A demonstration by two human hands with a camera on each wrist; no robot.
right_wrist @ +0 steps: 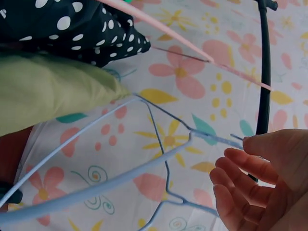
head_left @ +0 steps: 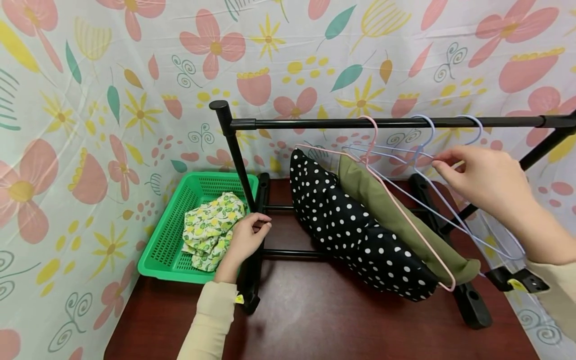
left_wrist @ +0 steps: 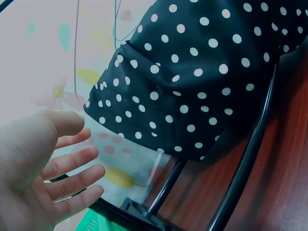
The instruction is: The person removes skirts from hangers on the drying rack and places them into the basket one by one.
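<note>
A black polka-dot garment (head_left: 355, 235) and an olive garment (head_left: 387, 210) hang side by side under a black clothes rack (head_left: 297, 123). One pink hanger (head_left: 405, 215) and blue hangers (head_left: 425, 132) hook over its bar. My right hand (head_left: 488, 182) has its fingertips at a blue hanger; in the right wrist view its fingers (right_wrist: 240, 192) are loosely bent, with a gap below the thumb. Contact with the hanger is unclear. My left hand (head_left: 247, 237) hovers by the rack's left post, nothing held; in the left wrist view its fingers (left_wrist: 77, 175) spread near the dotted garment.
A green basket (head_left: 157, 240) with lemon-print cloth (head_left: 211, 227) stands left of the rack. Black rack feet (head_left: 472, 305) rest on the dark wooden table (head_left: 310, 310). A flower-patterned curtain (head_left: 148, 30) hangs behind.
</note>
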